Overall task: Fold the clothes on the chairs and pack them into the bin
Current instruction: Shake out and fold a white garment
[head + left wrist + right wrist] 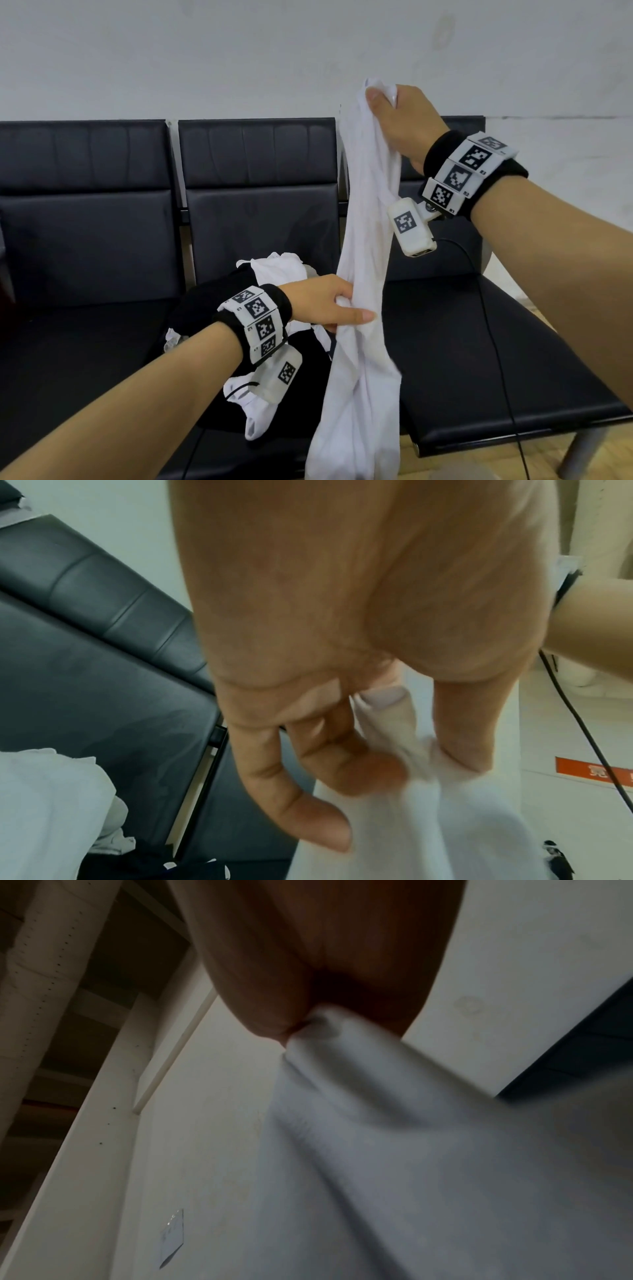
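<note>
Right hand (400,120) raised high before the chair backs, grip closed tight on the top edge of a white shirt (363,274), thumb pressed over the bunched cloth. Shirt hanging long and straight from there, down past the front of the seats. Left hand (329,301) lower, reaching across from the left, grip half closed, fingers (346,764) and thumb pinching a fold at mid-length. More clothes (274,325), white and black, heaped on the middle of the black chairs (85,212) under the left forearm.
</note>
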Demonstrator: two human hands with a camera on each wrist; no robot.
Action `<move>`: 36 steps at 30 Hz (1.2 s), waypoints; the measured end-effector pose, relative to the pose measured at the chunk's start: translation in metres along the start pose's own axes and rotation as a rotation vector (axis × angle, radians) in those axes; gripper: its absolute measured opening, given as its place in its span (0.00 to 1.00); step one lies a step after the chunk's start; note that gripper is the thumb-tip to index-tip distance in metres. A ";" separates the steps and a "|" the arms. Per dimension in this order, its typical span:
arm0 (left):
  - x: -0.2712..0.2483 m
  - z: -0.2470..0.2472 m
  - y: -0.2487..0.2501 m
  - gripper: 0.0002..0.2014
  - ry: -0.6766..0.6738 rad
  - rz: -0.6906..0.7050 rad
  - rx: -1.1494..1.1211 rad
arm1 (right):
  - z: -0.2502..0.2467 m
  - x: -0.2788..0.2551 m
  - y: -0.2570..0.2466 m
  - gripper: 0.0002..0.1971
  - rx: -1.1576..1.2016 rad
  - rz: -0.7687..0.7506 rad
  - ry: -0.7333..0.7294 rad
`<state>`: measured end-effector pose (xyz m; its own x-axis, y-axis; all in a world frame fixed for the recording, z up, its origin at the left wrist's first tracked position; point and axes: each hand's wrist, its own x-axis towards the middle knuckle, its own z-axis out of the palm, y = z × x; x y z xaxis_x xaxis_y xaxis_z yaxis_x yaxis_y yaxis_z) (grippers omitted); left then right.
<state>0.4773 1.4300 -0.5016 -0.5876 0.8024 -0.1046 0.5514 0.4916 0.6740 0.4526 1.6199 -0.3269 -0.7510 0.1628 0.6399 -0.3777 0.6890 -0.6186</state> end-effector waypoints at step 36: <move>-0.054 -0.048 0.013 0.20 0.386 0.250 -1.278 | 0.041 -0.158 0.095 0.46 0.537 0.681 -0.894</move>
<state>0.4870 1.3767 -0.4522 -0.7969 0.5745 0.1867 -0.1391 -0.4754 0.8687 0.5134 1.6309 -0.5052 -0.9063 -0.3092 -0.2882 0.2178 0.2428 -0.9453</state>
